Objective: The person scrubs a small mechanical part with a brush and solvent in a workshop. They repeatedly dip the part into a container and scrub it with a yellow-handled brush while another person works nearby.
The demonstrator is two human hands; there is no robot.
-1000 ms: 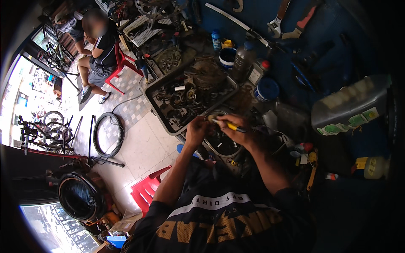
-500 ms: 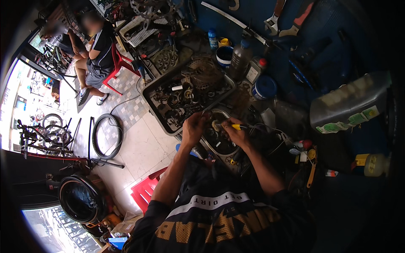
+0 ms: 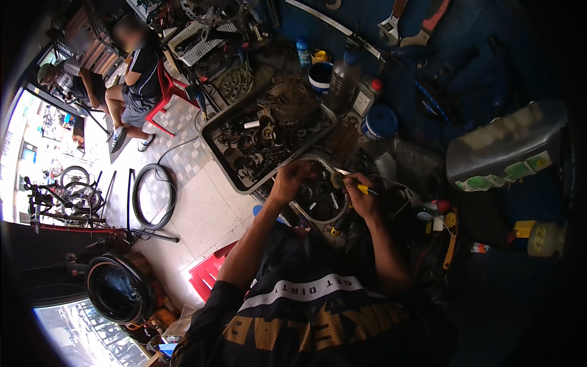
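Observation:
My left hand (image 3: 290, 181) is over the left side of a small rounded basin (image 3: 331, 220) with a pale rim. Its fingers are drawn together, and what they hold is too small and dark to name. At the basin's right rim, my right hand (image 3: 363, 199) grips a yellow-handled brush (image 3: 366, 189), its tan tip pointing left toward the left hand. Dark liquid and several small parts lie in the basin. Just beyond it is a large grey tray (image 3: 211, 147) full of greasy bicycle parts, among them toothed sprockets (image 3: 290, 101).
Behind the basin stand a dark bottle (image 3: 343, 82), a red-capped container (image 3: 366, 96) and a blue tub (image 3: 380, 122). A big clear jug (image 3: 504, 150) lies to the right. On the floor at left is a tyre (image 3: 154, 197); two people sit farther back, one on a red chair (image 3: 166, 95).
My right hand has moved right with the brush, away from my left hand, and more of the basin shows. The left hand has shifted slightly right. One seated person at the back leans lower.

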